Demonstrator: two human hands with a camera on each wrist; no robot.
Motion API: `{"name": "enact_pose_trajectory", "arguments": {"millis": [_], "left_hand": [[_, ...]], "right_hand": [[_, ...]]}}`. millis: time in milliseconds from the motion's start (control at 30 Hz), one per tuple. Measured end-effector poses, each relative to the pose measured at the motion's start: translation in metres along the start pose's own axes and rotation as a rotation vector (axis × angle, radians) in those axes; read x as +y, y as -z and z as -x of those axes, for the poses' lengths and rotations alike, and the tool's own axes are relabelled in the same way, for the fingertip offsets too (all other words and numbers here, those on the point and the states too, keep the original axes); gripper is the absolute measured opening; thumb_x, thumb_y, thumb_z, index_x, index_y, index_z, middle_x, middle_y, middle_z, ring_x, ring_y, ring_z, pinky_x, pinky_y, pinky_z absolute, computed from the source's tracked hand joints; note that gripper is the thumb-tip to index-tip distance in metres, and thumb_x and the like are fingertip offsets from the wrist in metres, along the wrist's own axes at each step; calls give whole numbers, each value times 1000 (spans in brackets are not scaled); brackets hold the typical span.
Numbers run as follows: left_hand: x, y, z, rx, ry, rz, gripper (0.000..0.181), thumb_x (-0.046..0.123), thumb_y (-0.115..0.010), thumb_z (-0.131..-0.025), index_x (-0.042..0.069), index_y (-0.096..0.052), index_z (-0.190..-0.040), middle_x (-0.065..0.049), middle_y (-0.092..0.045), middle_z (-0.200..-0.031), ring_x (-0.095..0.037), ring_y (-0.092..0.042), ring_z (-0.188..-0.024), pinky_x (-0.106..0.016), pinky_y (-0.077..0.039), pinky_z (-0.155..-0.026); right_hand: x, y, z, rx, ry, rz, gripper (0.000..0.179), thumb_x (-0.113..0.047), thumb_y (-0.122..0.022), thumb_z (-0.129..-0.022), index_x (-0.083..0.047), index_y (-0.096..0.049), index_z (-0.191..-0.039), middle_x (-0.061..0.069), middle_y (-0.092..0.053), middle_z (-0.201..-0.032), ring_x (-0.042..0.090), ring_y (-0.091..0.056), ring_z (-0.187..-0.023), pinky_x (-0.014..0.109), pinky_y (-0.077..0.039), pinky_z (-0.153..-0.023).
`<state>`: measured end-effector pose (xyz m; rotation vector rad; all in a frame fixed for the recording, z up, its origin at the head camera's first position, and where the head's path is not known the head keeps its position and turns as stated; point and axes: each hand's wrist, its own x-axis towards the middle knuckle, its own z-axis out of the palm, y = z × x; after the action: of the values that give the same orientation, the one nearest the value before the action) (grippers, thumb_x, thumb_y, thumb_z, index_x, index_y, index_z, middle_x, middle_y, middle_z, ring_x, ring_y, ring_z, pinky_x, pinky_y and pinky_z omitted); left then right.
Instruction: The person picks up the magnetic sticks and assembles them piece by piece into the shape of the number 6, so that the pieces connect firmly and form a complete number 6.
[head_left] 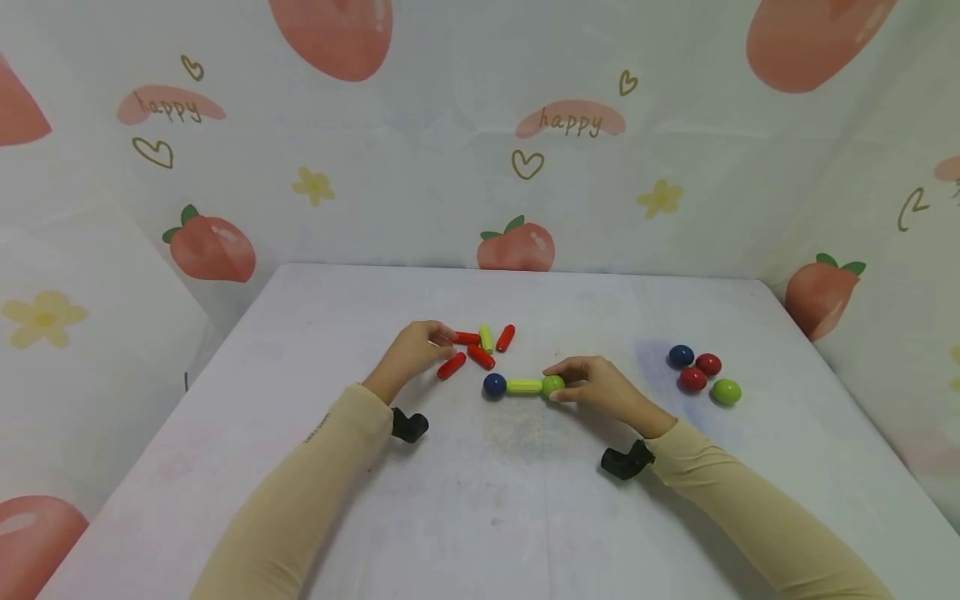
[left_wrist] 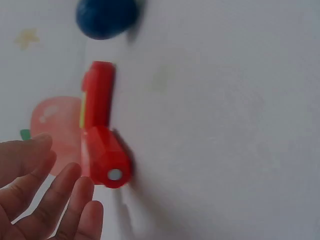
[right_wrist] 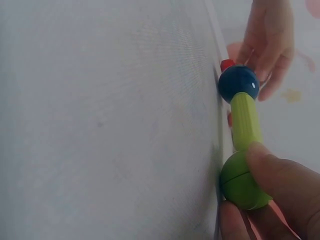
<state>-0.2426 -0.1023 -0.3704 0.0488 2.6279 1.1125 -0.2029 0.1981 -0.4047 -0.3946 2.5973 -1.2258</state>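
Observation:
My right hand (head_left: pixel 600 387) pinches a green ball (head_left: pixel 552 384) between thumb and fingers. A yellow-green rod (head_left: pixel 524 387) joins that ball to a dark blue ball (head_left: pixel 494 385), all in one line on the table. In the right wrist view the green ball (right_wrist: pixel 243 181) shows a seam. My left hand (head_left: pixel 417 354) hovers at the left side of several red rods (head_left: pixel 481 357), thumb and fingers apart with nothing seen between them. The left wrist view shows its fingers (left_wrist: pixel 67 200) loosely extended beside a red rod (left_wrist: pixel 107 157) with a silver disc on its end.
Another yellow-green rod (head_left: pixel 486 338) lies among the red ones. Off to the right sit a dark blue ball (head_left: pixel 681 357), two red balls (head_left: pixel 692 380) and a green ball (head_left: pixel 726 392). A printed cloth hangs behind the white table (head_left: pixel 480 500).

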Motion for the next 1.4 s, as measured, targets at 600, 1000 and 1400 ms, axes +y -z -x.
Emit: {"name": "enact_pose_trajectory", "arguments": {"millis": [600, 1000, 1400], "left_hand": [[-10, -12, -15, -63, 91, -90, 35, 18, -76, -84, 10, -68, -117, -7, -65, -102, -19, -59, -85, -24, -50, -73], [1, -8, -2, -45, 46, 10, 32, 13, -72, -86, 10, -67, -118, -7, -63, -100, -19, -58, -84, -23, -48, -69], [18, -5, 27, -65, 46, 125, 32, 19, -69, -89, 13, -65, -120, -7, -66, -110, -23, -63, -97, -37, -50, -87]], "right_hand": [[3, 0, -1, 5, -4, -8, 37, -18, -80, -79, -11, -71, -115, 8, -70, -114, 22, -64, -106, 39, -51, -91], [3, 0, -4, -10, 14, 10, 38, -19, -79, -80, -9, -70, -116, 10, -69, -117, 22, -63, -106, 39, -51, -92], [2, 1, -3, -8, 6, 12, 38, -19, -79, -80, -9, -70, -116, 9, -69, -116, 21, -63, -106, 36, -51, -90]]}}
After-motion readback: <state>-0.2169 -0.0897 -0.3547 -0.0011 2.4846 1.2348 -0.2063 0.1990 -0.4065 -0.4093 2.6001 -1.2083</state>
